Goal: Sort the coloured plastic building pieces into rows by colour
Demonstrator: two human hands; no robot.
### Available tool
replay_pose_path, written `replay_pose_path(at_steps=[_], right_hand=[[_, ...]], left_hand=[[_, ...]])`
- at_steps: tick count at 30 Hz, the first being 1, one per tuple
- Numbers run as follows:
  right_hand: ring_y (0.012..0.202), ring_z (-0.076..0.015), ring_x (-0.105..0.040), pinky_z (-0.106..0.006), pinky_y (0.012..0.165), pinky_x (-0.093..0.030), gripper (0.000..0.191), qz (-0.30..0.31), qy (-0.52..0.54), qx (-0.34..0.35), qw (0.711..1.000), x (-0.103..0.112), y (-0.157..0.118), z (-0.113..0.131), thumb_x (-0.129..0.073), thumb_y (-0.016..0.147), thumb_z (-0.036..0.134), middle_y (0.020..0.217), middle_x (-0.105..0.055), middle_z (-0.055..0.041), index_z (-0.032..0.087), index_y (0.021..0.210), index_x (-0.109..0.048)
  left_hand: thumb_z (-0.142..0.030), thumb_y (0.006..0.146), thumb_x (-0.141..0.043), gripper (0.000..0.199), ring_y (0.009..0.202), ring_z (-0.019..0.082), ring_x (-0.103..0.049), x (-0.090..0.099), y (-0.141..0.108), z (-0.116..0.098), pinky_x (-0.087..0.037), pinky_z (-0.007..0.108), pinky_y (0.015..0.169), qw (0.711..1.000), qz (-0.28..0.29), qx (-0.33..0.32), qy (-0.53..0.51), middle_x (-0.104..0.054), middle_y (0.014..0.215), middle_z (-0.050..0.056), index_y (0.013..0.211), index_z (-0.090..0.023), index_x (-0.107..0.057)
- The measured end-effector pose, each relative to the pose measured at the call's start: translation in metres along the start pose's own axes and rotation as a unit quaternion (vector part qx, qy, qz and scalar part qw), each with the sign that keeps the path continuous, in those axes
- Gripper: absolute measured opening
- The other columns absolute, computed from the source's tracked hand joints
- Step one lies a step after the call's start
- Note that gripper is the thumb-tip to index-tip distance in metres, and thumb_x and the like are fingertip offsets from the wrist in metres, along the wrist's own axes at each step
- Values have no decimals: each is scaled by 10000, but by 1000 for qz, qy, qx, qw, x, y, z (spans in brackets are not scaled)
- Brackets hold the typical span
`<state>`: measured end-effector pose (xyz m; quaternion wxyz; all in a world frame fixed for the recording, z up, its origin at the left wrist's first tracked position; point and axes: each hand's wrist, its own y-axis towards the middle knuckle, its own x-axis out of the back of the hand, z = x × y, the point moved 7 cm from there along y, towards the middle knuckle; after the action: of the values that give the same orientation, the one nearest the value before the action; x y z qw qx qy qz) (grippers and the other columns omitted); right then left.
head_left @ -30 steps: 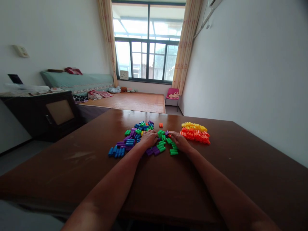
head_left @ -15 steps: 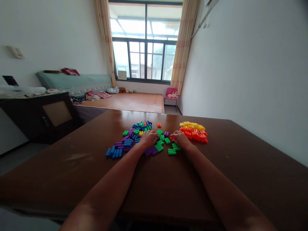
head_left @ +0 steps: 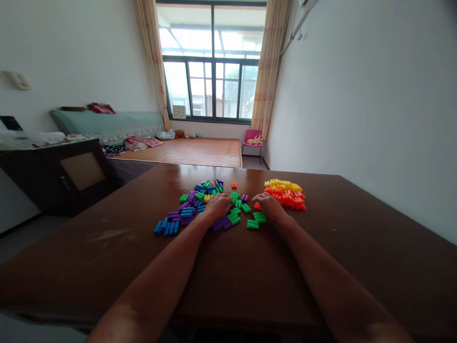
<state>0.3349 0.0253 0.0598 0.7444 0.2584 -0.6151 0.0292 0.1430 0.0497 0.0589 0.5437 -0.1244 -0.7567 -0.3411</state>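
My left hand (head_left: 220,205) reaches into a spread of small plastic toy blocks, its fingers curled down by green blocks (head_left: 234,196). What its fingertips pinch, if anything, is hidden. Purple blocks (head_left: 222,223) lie just below it, and blue blocks (head_left: 167,227) are farther left. My right hand (head_left: 268,204) hovers low beside the orange pile (head_left: 287,197), fingers stretched out and apart. Under its fingers an orange block (head_left: 257,206) shows on the table. Two green pieces (head_left: 253,224) lie close to that wrist.
Yellow blocks (head_left: 282,184) sit behind the orange pile. A lone orange piece (head_left: 234,185) lies toward the far side of the brown table (head_left: 228,276). Beyond are a bed platform (head_left: 200,150), a pink chair (head_left: 252,137) and a dark cabinet (head_left: 82,166) at left.
The orange block at my right fingertips now lies under the hand, and those fingers have straightened. My left hand stays over the blocks. The view has shifted slightly.
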Motion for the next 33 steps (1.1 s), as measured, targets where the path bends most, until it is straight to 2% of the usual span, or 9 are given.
replay_pose_path(at_steps=[4, 7, 10, 16, 20, 23, 26, 28, 33], right_hand=[[1047, -194, -595, -341, 967, -440, 377, 42, 26, 32, 998, -12, 0, -4, -509, 845, 49, 1214, -674, -24, 281, 1049, -725], [996, -181, -621, -334, 978, -426, 375, 66, 61, 43, 995, -15, 1, -8, -518, 805, 22, 1123, -708, -22, 264, 995, -732], [941, -176, -633, -289, 898, -458, 365, 71, 86, 22, 994, -10, 0, -17, -520, 765, 14, 1024, -720, -37, 228, 979, -723], [815, -162, -613, -274, 770, -492, 376, 27, 157, -23, 987, 5, -9, -38, -583, 695, 78, 981, -679, -68, 175, 1044, -685], [768, -173, -624, -297, 725, -511, 312, 1, 229, -63, 971, 13, -13, -55, -631, 713, 213, 930, -699, -56, 187, 1014, -709], [793, -188, -648, -322, 758, -522, 318, -95, 257, -133, 953, 30, -15, -79, -626, 760, 347, 965, -723, -69, 180, 1016, -714], [822, -207, -656, -350, 795, -520, 373, -206, 209, -203, 934, 47, -23, -106, -579, 803, 365, 996, -725, -108, 144, 1080, -697], [869, -216, -652, -361, 840, -507, 353, -238, 158, -215, 934, 51, -28, -115, -555, 820, 324, 1024, -718, -123, 135, 1082, -695], [985, -242, -593, -377, 902, -443, 305, -204, -19, -190, 960, 44, -33, -108, -542, 862, 313, 1064, -689, -119, 172, 1083, -697]], left_hand=[[-221, 831, -536, 229, 1092, 216, -586, 1, 0, -1, -449, 340, 953, 1000, 0, 0, 0, -676, 1146, 22, 965, -267, -717], [-219, 831, -534, 226, 1086, 209, -587, 1, 0, -1, -448, 334, 951, 1000, 2, 0, 2, -676, 1137, 17, 956, -269, -716], [-218, 827, -536, 224, 1080, 208, -588, 1, 0, -2, -453, 331, 942, 1000, 2, -2, 4, -674, 1136, 18, 952, -269, -715], [-225, 837, -531, 227, 1085, 205, -588, 0, 0, -1, -452, 328, 950, 1000, 7, -5, 5, -673, 1144, 17, 967, -268, -712], [-225, 838, -530, 231, 1102, 201, -582, 1, 0, -2, -444, 324, 965, 1000, 14, 3, 2, -669, 1162, 14, 974, -268, -712], [-225, 840, -527, 232, 1107, 198, -580, 3, 0, -2, -441, 323, 970, 1000, 17, 10, -2, -669, 1164, 16, 968, -268, -715], [-222, 840, -522, 236, 1100, 205, -585, 4, 0, -2, -445, 330, 963, 1000, 16, 13, -1, -672, 1156, 18, 963, -267, -718], [-221, 839, -523, 237, 1097, 206, -588, 4, 0, -2, -445, 330, 964, 1000, 16, 13, 0, -673, 1151, 17, 962, -271, -720], [-215, 840, -525, 238, 1088, 202, -593, 4, -1, -3, -448, 318, 959, 1000, 14, 10, -2, -675, 1147, 17, 960, -275, -721]])
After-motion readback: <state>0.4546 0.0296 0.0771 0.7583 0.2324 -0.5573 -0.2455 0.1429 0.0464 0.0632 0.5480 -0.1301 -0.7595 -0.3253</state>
